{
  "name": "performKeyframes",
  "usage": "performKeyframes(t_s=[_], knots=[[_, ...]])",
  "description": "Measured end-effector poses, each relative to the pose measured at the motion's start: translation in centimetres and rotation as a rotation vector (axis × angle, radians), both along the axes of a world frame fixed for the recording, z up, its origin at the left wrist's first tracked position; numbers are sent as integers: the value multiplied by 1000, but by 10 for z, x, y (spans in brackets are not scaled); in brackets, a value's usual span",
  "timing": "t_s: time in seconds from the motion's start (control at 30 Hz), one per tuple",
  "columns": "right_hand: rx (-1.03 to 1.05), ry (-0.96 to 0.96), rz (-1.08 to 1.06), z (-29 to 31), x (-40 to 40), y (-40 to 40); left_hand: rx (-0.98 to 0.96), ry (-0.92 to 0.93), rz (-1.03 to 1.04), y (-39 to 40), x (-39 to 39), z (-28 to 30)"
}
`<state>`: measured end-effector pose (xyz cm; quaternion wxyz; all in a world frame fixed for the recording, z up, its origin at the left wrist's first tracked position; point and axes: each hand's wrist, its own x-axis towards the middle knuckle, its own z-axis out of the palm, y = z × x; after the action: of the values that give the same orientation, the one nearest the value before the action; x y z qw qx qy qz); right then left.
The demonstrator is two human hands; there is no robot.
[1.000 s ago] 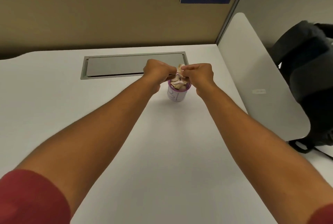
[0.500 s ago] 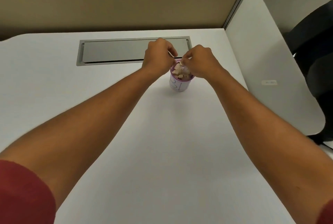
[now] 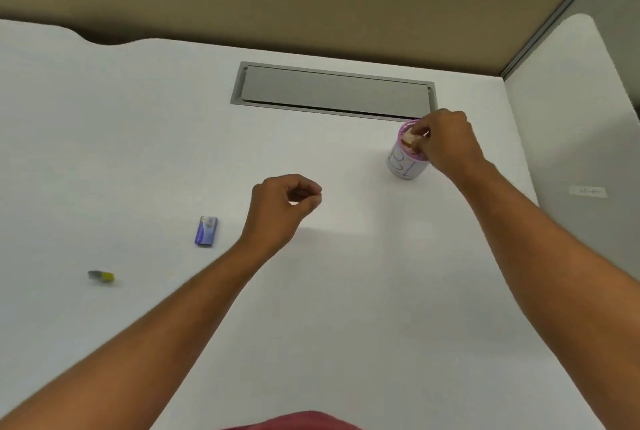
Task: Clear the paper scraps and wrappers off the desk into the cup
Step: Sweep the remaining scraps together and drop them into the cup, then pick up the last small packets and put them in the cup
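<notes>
On the white surface [image 3: 346, 291], a grey recessed panel [image 3: 332, 92] sits at the back. Right hand [image 3: 446, 142] is over the cup [image 3: 403, 161], fingers pinching paper scraps [image 3: 411, 138] at its rim. Left hand [image 3: 284, 208] hovers mid-surface, fingers curled, holding nothing visible. Blue wrapper [image 3: 206, 230] lies left of it; a small grey-yellow scrap [image 3: 101, 276] farther left.
</notes>
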<state>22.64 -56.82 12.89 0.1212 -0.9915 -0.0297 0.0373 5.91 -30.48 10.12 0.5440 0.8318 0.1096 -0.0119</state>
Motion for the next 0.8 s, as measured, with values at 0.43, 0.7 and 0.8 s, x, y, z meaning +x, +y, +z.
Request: performKeyframes(t_s=[0.43,0.7,0.8], knots=[[536,155,275,-42,-176,162,-80,57,362,151,-131,-16],[427,398,357,-103,-238,240,405,-111,305,226,-177,-28],[429,382,284,-108,-245,249,544,-15,315,247,-190,-53]])
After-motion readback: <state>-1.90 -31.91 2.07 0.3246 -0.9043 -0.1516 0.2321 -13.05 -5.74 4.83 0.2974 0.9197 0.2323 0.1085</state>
